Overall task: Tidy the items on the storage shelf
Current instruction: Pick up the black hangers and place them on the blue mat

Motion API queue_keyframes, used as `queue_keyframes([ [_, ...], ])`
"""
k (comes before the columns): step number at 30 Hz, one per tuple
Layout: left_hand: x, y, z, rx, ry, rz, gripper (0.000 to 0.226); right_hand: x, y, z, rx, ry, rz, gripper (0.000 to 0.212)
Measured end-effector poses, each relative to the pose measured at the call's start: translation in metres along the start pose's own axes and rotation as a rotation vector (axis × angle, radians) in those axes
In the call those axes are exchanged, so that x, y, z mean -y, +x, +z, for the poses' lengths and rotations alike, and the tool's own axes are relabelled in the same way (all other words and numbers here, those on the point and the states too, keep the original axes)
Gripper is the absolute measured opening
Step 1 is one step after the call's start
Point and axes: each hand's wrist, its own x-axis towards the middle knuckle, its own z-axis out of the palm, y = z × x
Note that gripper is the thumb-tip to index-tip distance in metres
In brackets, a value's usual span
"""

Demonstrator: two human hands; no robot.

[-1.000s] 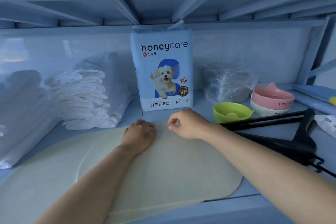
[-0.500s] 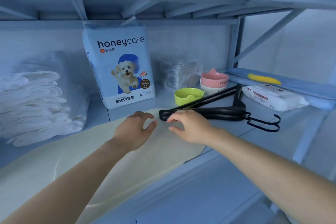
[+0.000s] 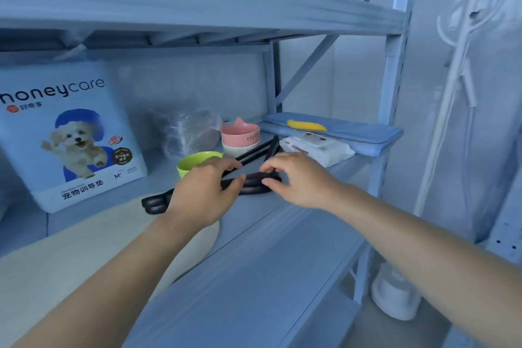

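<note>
Hangers: a stack of black hangers (image 3: 254, 188) is laid flat on the shelf (image 3: 254, 237), towards its front, with the left end (image 3: 155, 203) seen at the edge of a cream mat (image 3: 70, 251).
Left hand: the left hand (image 3: 202, 195) is curled over the stack's middle, with the thumb laid across the bars, so the hangers are grasped.
Right hand: the right hand (image 3: 300, 178) is set just beside it, and the hangers are pinched between thumb and fingertips.
Close behind: a green bowl (image 3: 195, 159) is found just behind the left hand; a pink bowl (image 3: 240, 133) is stacked on a white one.
Right side: a wipes pack (image 3: 316, 147) is placed before a folded blue cloth (image 3: 353, 133).
Left side: a honeycare pack (image 3: 67, 135) is stood upright beside a clear plastic bag (image 3: 192, 133).
</note>
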Motion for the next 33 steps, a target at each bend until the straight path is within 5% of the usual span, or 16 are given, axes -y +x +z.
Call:
queue_keyframes([
  [19, -0.234, 0.158, 0.184, 0.189, -0.061, 0.161, 0.032, -0.296, -0.076, -0.157, 0.031, -0.102, 0.148, 0.029],
  [33, -0.232, 0.235, 0.284, 0.168, -0.027, 0.066, 0.046, -0.417, -0.031, -0.114, 0.161, -0.153, 0.122, 0.074],
])
